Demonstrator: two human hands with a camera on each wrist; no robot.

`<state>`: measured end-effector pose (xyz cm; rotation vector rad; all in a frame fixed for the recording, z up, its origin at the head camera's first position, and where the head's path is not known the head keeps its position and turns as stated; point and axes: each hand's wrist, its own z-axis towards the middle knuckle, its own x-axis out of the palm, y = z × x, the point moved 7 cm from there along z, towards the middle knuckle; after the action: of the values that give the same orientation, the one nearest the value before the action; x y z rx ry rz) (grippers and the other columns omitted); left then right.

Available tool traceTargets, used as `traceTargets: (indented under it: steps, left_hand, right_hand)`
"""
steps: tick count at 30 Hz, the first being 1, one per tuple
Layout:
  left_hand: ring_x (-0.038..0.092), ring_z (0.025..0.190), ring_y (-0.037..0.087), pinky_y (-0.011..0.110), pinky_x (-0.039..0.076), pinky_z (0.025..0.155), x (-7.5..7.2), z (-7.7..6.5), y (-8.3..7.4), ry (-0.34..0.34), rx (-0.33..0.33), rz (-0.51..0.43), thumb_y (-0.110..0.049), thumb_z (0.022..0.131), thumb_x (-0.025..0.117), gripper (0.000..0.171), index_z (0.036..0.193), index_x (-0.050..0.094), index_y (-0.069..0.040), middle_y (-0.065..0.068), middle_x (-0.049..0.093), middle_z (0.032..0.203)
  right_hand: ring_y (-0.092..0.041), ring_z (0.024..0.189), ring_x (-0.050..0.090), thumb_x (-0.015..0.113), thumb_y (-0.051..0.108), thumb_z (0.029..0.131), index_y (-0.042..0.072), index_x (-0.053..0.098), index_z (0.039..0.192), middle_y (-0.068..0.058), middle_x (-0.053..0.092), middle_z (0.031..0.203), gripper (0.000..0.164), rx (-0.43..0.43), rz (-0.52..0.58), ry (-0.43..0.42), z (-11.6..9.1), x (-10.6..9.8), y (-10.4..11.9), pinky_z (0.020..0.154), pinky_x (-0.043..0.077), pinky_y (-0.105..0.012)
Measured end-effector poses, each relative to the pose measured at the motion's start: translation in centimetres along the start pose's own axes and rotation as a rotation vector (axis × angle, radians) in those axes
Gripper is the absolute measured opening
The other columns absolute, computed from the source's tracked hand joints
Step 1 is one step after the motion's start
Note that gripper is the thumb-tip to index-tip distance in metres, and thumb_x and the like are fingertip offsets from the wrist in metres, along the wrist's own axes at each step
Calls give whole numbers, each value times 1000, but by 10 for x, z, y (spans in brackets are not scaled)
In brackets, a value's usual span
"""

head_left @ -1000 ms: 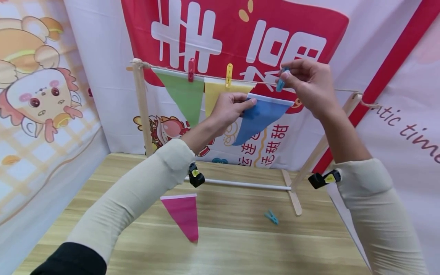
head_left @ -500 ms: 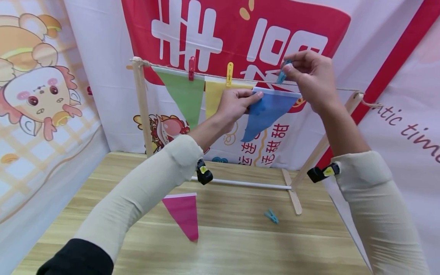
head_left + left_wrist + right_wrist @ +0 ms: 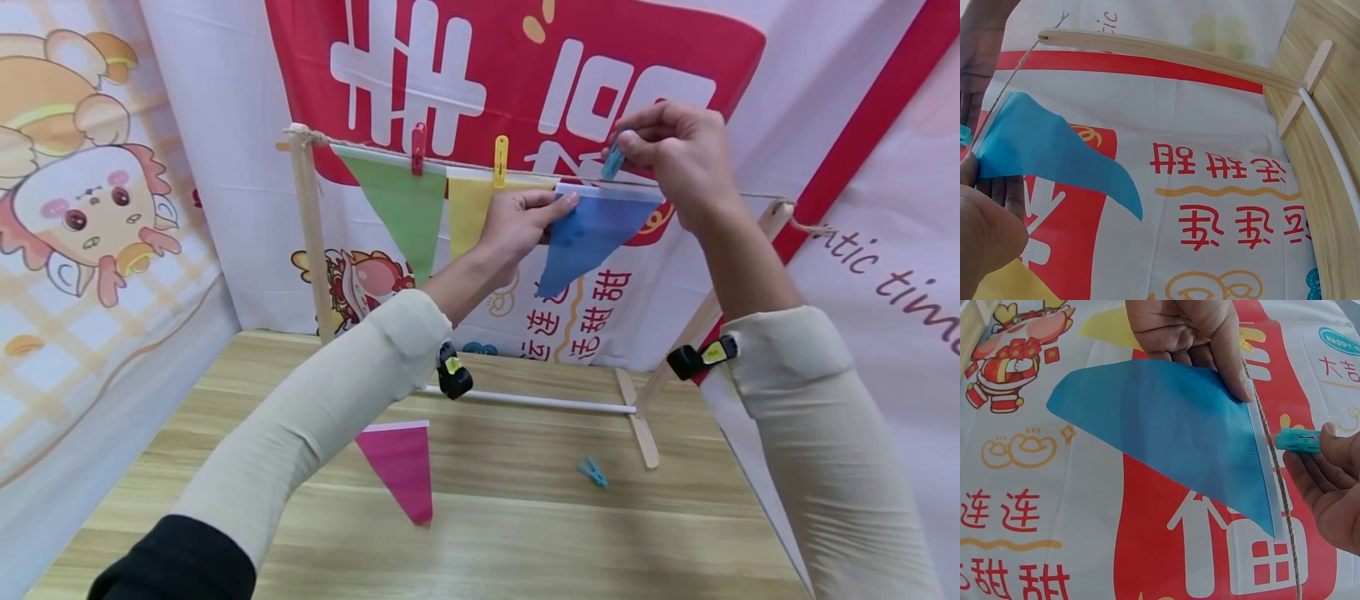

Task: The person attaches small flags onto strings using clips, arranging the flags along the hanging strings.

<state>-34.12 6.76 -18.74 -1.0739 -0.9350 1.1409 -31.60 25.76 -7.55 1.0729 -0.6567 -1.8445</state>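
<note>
My left hand (image 3: 517,223) pinches a blue triangular pennant (image 3: 596,229) by the left end of its white top edge, thumb in front. That edge lies along the twine (image 3: 1280,487) in the right wrist view. Between thumb and fingers my right hand (image 3: 686,158) pinches a light blue clothespin (image 3: 1297,440), its tip right at the twine above the pennant's middle. To the left, a green pennant (image 3: 401,208) hangs from a red clothespin (image 3: 418,150). A yellow pennant (image 3: 467,212), partly hidden by my left hand, hangs from a yellow clothespin (image 3: 501,161).
The twine runs between two wooden posts (image 3: 309,242), joined low down by a white rod (image 3: 551,404). On the wooden table (image 3: 525,542) lie a pink pennant (image 3: 405,471) and another light blue clothespin (image 3: 592,472). Printed cloth (image 3: 210,100) hangs behind and at the sides.
My left hand has carried the blue pennant up and slightly right to the twine. My right hand has risen a little with the light blue clothespin.
</note>
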Motion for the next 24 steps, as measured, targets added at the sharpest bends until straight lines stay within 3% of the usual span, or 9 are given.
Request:
traceTargets:
  steps: [12,24]
  left_hand:
    - [83,118,30,47,65,110,-1,1,2,-21,-6,6,-38,107,79,39,139,82,-16,6,84,134]
    - [83,118,29,48,65,111,2,3,0,-46,-13,-4,-41,105,79,41,141,81,-20,4,84,134]
  right_hand:
    - [-9,108,78,77,34,106,13,82,134,7,79,117,35,28,-33,16,6,2,-2,114,62,-35]
    - [-10,104,82,78,40,104,14,82,134,3,84,121,41,78,-85,56,9,3,-9,113,63,-43]
